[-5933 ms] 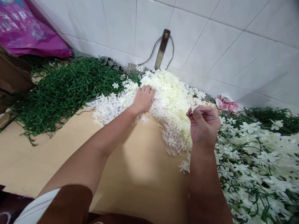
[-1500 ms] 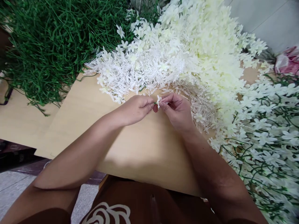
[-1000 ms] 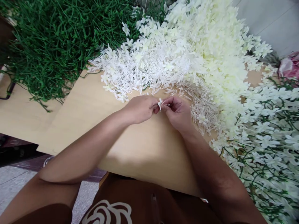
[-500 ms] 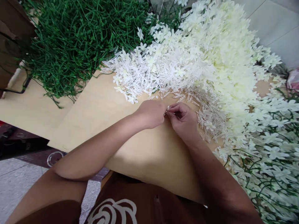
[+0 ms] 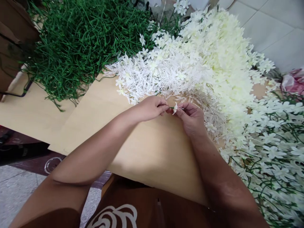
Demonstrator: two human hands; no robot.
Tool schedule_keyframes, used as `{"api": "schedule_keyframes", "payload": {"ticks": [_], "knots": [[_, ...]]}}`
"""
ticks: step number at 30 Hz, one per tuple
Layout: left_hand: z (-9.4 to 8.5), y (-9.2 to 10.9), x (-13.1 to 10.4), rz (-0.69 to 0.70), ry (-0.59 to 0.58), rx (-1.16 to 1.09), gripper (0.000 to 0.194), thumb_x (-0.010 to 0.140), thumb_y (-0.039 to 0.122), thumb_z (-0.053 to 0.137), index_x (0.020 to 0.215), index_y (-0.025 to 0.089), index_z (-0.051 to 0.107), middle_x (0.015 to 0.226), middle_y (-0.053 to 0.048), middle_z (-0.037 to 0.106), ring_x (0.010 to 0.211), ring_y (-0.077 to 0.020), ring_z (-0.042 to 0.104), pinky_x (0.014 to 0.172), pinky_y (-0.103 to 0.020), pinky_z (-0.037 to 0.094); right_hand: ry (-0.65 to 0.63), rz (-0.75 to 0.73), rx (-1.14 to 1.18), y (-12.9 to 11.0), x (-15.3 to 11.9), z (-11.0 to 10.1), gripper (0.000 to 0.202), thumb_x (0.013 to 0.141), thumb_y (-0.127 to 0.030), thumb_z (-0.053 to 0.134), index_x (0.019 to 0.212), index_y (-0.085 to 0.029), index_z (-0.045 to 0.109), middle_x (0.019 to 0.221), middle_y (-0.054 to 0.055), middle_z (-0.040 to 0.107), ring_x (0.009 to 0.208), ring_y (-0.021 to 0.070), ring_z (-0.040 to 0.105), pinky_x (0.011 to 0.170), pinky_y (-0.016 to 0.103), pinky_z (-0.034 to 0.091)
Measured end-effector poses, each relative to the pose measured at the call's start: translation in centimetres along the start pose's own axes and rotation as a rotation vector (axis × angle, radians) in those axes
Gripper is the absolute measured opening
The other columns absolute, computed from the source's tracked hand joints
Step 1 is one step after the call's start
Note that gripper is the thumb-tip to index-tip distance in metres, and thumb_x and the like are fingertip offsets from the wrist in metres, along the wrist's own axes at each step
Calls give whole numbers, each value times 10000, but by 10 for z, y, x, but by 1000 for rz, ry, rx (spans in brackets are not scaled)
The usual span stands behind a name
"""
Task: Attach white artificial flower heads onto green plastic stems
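Observation:
My left hand [image 5: 154, 108] pinches a short green plastic stem [image 5: 171, 108] between thumb and forefinger. A small white artificial flower [image 5: 175, 108] sits on the right end of that stem, its petals turned toward the other hand. Close by, my right hand [image 5: 193, 118] has thumb and fingers pressed together around a thin white stick [image 5: 181, 108] at the flower's centre; the fingers partly cover it. Just beyond both hands lies a heap of thin white sticks [image 5: 163, 80], with loose white flower heads [image 5: 225, 60] piled behind and to the right.
A large tangle of green stems [image 5: 78, 41] fills the back left. White flowers on green stems [image 5: 273, 155] are heaped at the right. Beneath my arms is a tan board [image 5: 147, 152]. A brown cardboard box [image 5: 14, 28] stands far left, and a pink bundle [image 5: 293, 83] lies far right.
My hands have drawn slightly apart, and my left hand has turned so its pinch shows. The white flower and green stem now show between them. The view has shifted a little.

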State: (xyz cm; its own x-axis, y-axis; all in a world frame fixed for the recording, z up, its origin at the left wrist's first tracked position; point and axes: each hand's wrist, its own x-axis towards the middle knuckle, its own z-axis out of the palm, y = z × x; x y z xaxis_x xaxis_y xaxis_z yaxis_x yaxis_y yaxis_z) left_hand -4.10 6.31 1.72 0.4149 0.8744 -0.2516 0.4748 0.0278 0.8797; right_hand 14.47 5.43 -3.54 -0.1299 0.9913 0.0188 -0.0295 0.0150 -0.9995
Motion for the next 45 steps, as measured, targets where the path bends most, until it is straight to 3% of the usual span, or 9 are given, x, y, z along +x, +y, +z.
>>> {"api": "schedule_keyframes", "payload": {"ticks": [9, 16, 22, 29, 37, 42, 45], "knots": [[12, -13, 7, 123, 51, 54, 234, 853, 263, 468, 789, 147, 662, 726, 6, 623, 711, -123, 527, 669, -229, 387, -39, 17, 27, -5, -1, 3, 272, 643, -376, 838, 723, -195, 652, 664, -20, 706, 635, 128, 671, 670, 278, 541], [13, -14, 8, 92, 16, -12, 240, 834, 294, 477, 684, 150, 598, 633, 16, 538, 630, -108, 464, 593, -215, 343, -17, 34, -79, -9, -4, 8, 344, 612, -428, 837, 705, -185, 611, 626, -13, 664, 590, 126, 615, 618, 282, 495], [14, -13, 7, 52, -18, 35, 218, 818, 262, 465, 631, 165, 520, 611, 26, 481, 617, -105, 446, 586, -215, 335, -2, 24, -139, -10, -6, 9, 260, 659, -358, 788, 703, -188, 597, 625, -21, 610, 561, 103, 537, 552, 255, 434], [12, -12, 9, 18, -54, 21, 225, 819, 258, 444, 624, 169, 513, 600, 24, 466, 577, -102, 406, 554, -220, 308, -25, -26, -164, -12, -8, 10, 127, 692, -238, 702, 702, -190, 585, 644, -12, 617, 598, 113, 567, 581, 257, 474], [14, -13, 13, -34, -41, -8, 265, 817, 258, 486, 567, 172, 465, 525, 47, 395, 516, -85, 340, 508, -220, 239, 15, 3, -143, -11, -6, 20, 183, 680, -279, 737, 694, -197, 574, 637, -18, 603, 586, 113, 569, 577, 262, 488], [3, -5, 8, 55, -46, 14, 250, 835, 309, 490, 678, 148, 600, 613, 22, 502, 583, -97, 431, 571, -218, 332, -46, 80, 34, -16, -1, 14, 340, 624, -436, 816, 694, -205, 577, 596, -32, 616, 588, 116, 597, 637, 285, 523], [-12, -3, -3, 150, 62, 67, 285, 787, 388, 593, 888, 133, 671, 855, -45, 629, 760, -142, 560, 697, -247, 433, 1, 134, 167, -22, 0, 5, 351, 572, -427, 856, 677, -200, 609, 608, -38, 632, 572, 91, 589, 600, 244, 517]]}}
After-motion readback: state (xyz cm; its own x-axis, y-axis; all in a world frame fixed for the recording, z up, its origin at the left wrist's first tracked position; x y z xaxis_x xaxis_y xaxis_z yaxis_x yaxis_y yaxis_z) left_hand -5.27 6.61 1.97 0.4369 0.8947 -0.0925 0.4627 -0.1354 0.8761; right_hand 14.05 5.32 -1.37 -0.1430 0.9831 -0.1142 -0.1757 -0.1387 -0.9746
